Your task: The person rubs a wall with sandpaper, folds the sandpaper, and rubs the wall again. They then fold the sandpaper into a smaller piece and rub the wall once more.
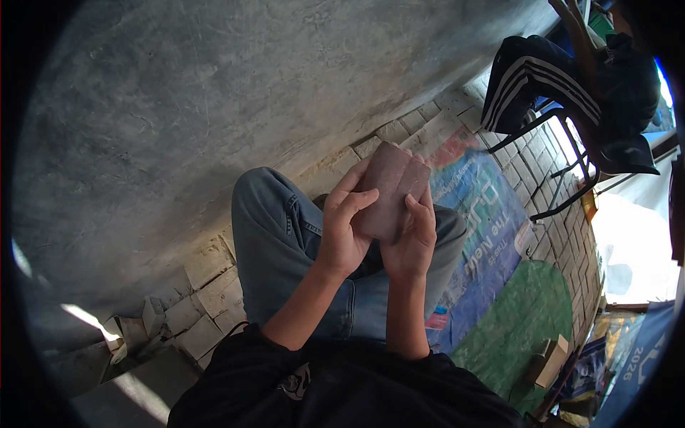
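Observation:
Both hands hold a flat, reddish-brown block (391,189) above my lap. A lengthwise line or ridge runs down its upper face. My left hand (347,221) grips its left side, the thumb lying on the face and the fingers hidden behind. On the right side my right hand (414,232) wraps round it, its thumb bent against the lower right part. Some fingertips show past the top right edge. Below the block are my crossed legs in blue jeans (275,242).
A grey wall (214,107) rises at the left. A printed banner (485,235) and a green mat (524,321) lie on the brick floor (214,292). A seated person (556,78) is at upper right on a metal chair (589,185). A small cardboard box (553,362) stands lower right.

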### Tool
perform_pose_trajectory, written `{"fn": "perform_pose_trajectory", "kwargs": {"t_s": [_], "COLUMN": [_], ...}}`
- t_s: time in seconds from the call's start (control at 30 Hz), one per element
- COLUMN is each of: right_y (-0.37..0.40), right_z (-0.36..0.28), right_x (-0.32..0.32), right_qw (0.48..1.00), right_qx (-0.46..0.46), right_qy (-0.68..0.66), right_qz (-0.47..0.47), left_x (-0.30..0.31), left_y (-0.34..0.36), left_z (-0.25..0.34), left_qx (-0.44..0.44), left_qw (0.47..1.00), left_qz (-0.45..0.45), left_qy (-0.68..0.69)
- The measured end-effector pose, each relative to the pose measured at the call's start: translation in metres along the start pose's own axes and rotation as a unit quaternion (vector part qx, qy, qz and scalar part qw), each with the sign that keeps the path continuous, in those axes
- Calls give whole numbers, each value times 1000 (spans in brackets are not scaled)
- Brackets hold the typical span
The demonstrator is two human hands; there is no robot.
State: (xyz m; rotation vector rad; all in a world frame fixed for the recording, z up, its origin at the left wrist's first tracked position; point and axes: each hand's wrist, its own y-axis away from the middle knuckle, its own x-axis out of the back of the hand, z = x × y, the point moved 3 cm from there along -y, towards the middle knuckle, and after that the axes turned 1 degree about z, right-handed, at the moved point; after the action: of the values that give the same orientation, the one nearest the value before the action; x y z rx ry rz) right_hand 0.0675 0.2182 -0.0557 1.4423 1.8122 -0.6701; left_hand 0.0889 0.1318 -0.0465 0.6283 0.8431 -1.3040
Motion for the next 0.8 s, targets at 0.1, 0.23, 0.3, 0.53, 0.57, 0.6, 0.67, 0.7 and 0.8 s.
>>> {"fn": "perform_pose_trajectory", "kwargs": {"t_s": [0.1,0.23,0.3,0.53,0.57,0.6,0.67,0.7,0.8], "right_y": [-2,0,2,3,2,1,0,-1,-3], "right_z": [0,-2,-2,0,1,-1,3,5,9], "right_x": [4,3,-1,3,6,9,4,4,4], "right_qw": [1000,1000,999,999,999,1000,996,994,991], "right_qx": [12,19,26,-6,-14,8,64,73,74], "right_qy": [12,13,15,-31,-32,-8,30,23,21], "right_qz": [6,22,26,20,14,-23,-48,-75,-111], "left_x": [-13,-10,-6,2,3,1,2,0,-2], "left_y": [1,2,6,5,5,8,13,13,10], "left_z": [0,-10,-14,-16,-13,-11,-5,-7,-6], "left_qx": [15,47,64,-96,-103,-112,-114,-111,-119], "left_qw": [1000,979,955,968,967,941,910,914,921], "left_qz": [-7,-45,-57,-165,-159,-194,-228,-232,-225], "left_qy": [-23,192,285,-166,-170,-253,-326,-313,-295]}}
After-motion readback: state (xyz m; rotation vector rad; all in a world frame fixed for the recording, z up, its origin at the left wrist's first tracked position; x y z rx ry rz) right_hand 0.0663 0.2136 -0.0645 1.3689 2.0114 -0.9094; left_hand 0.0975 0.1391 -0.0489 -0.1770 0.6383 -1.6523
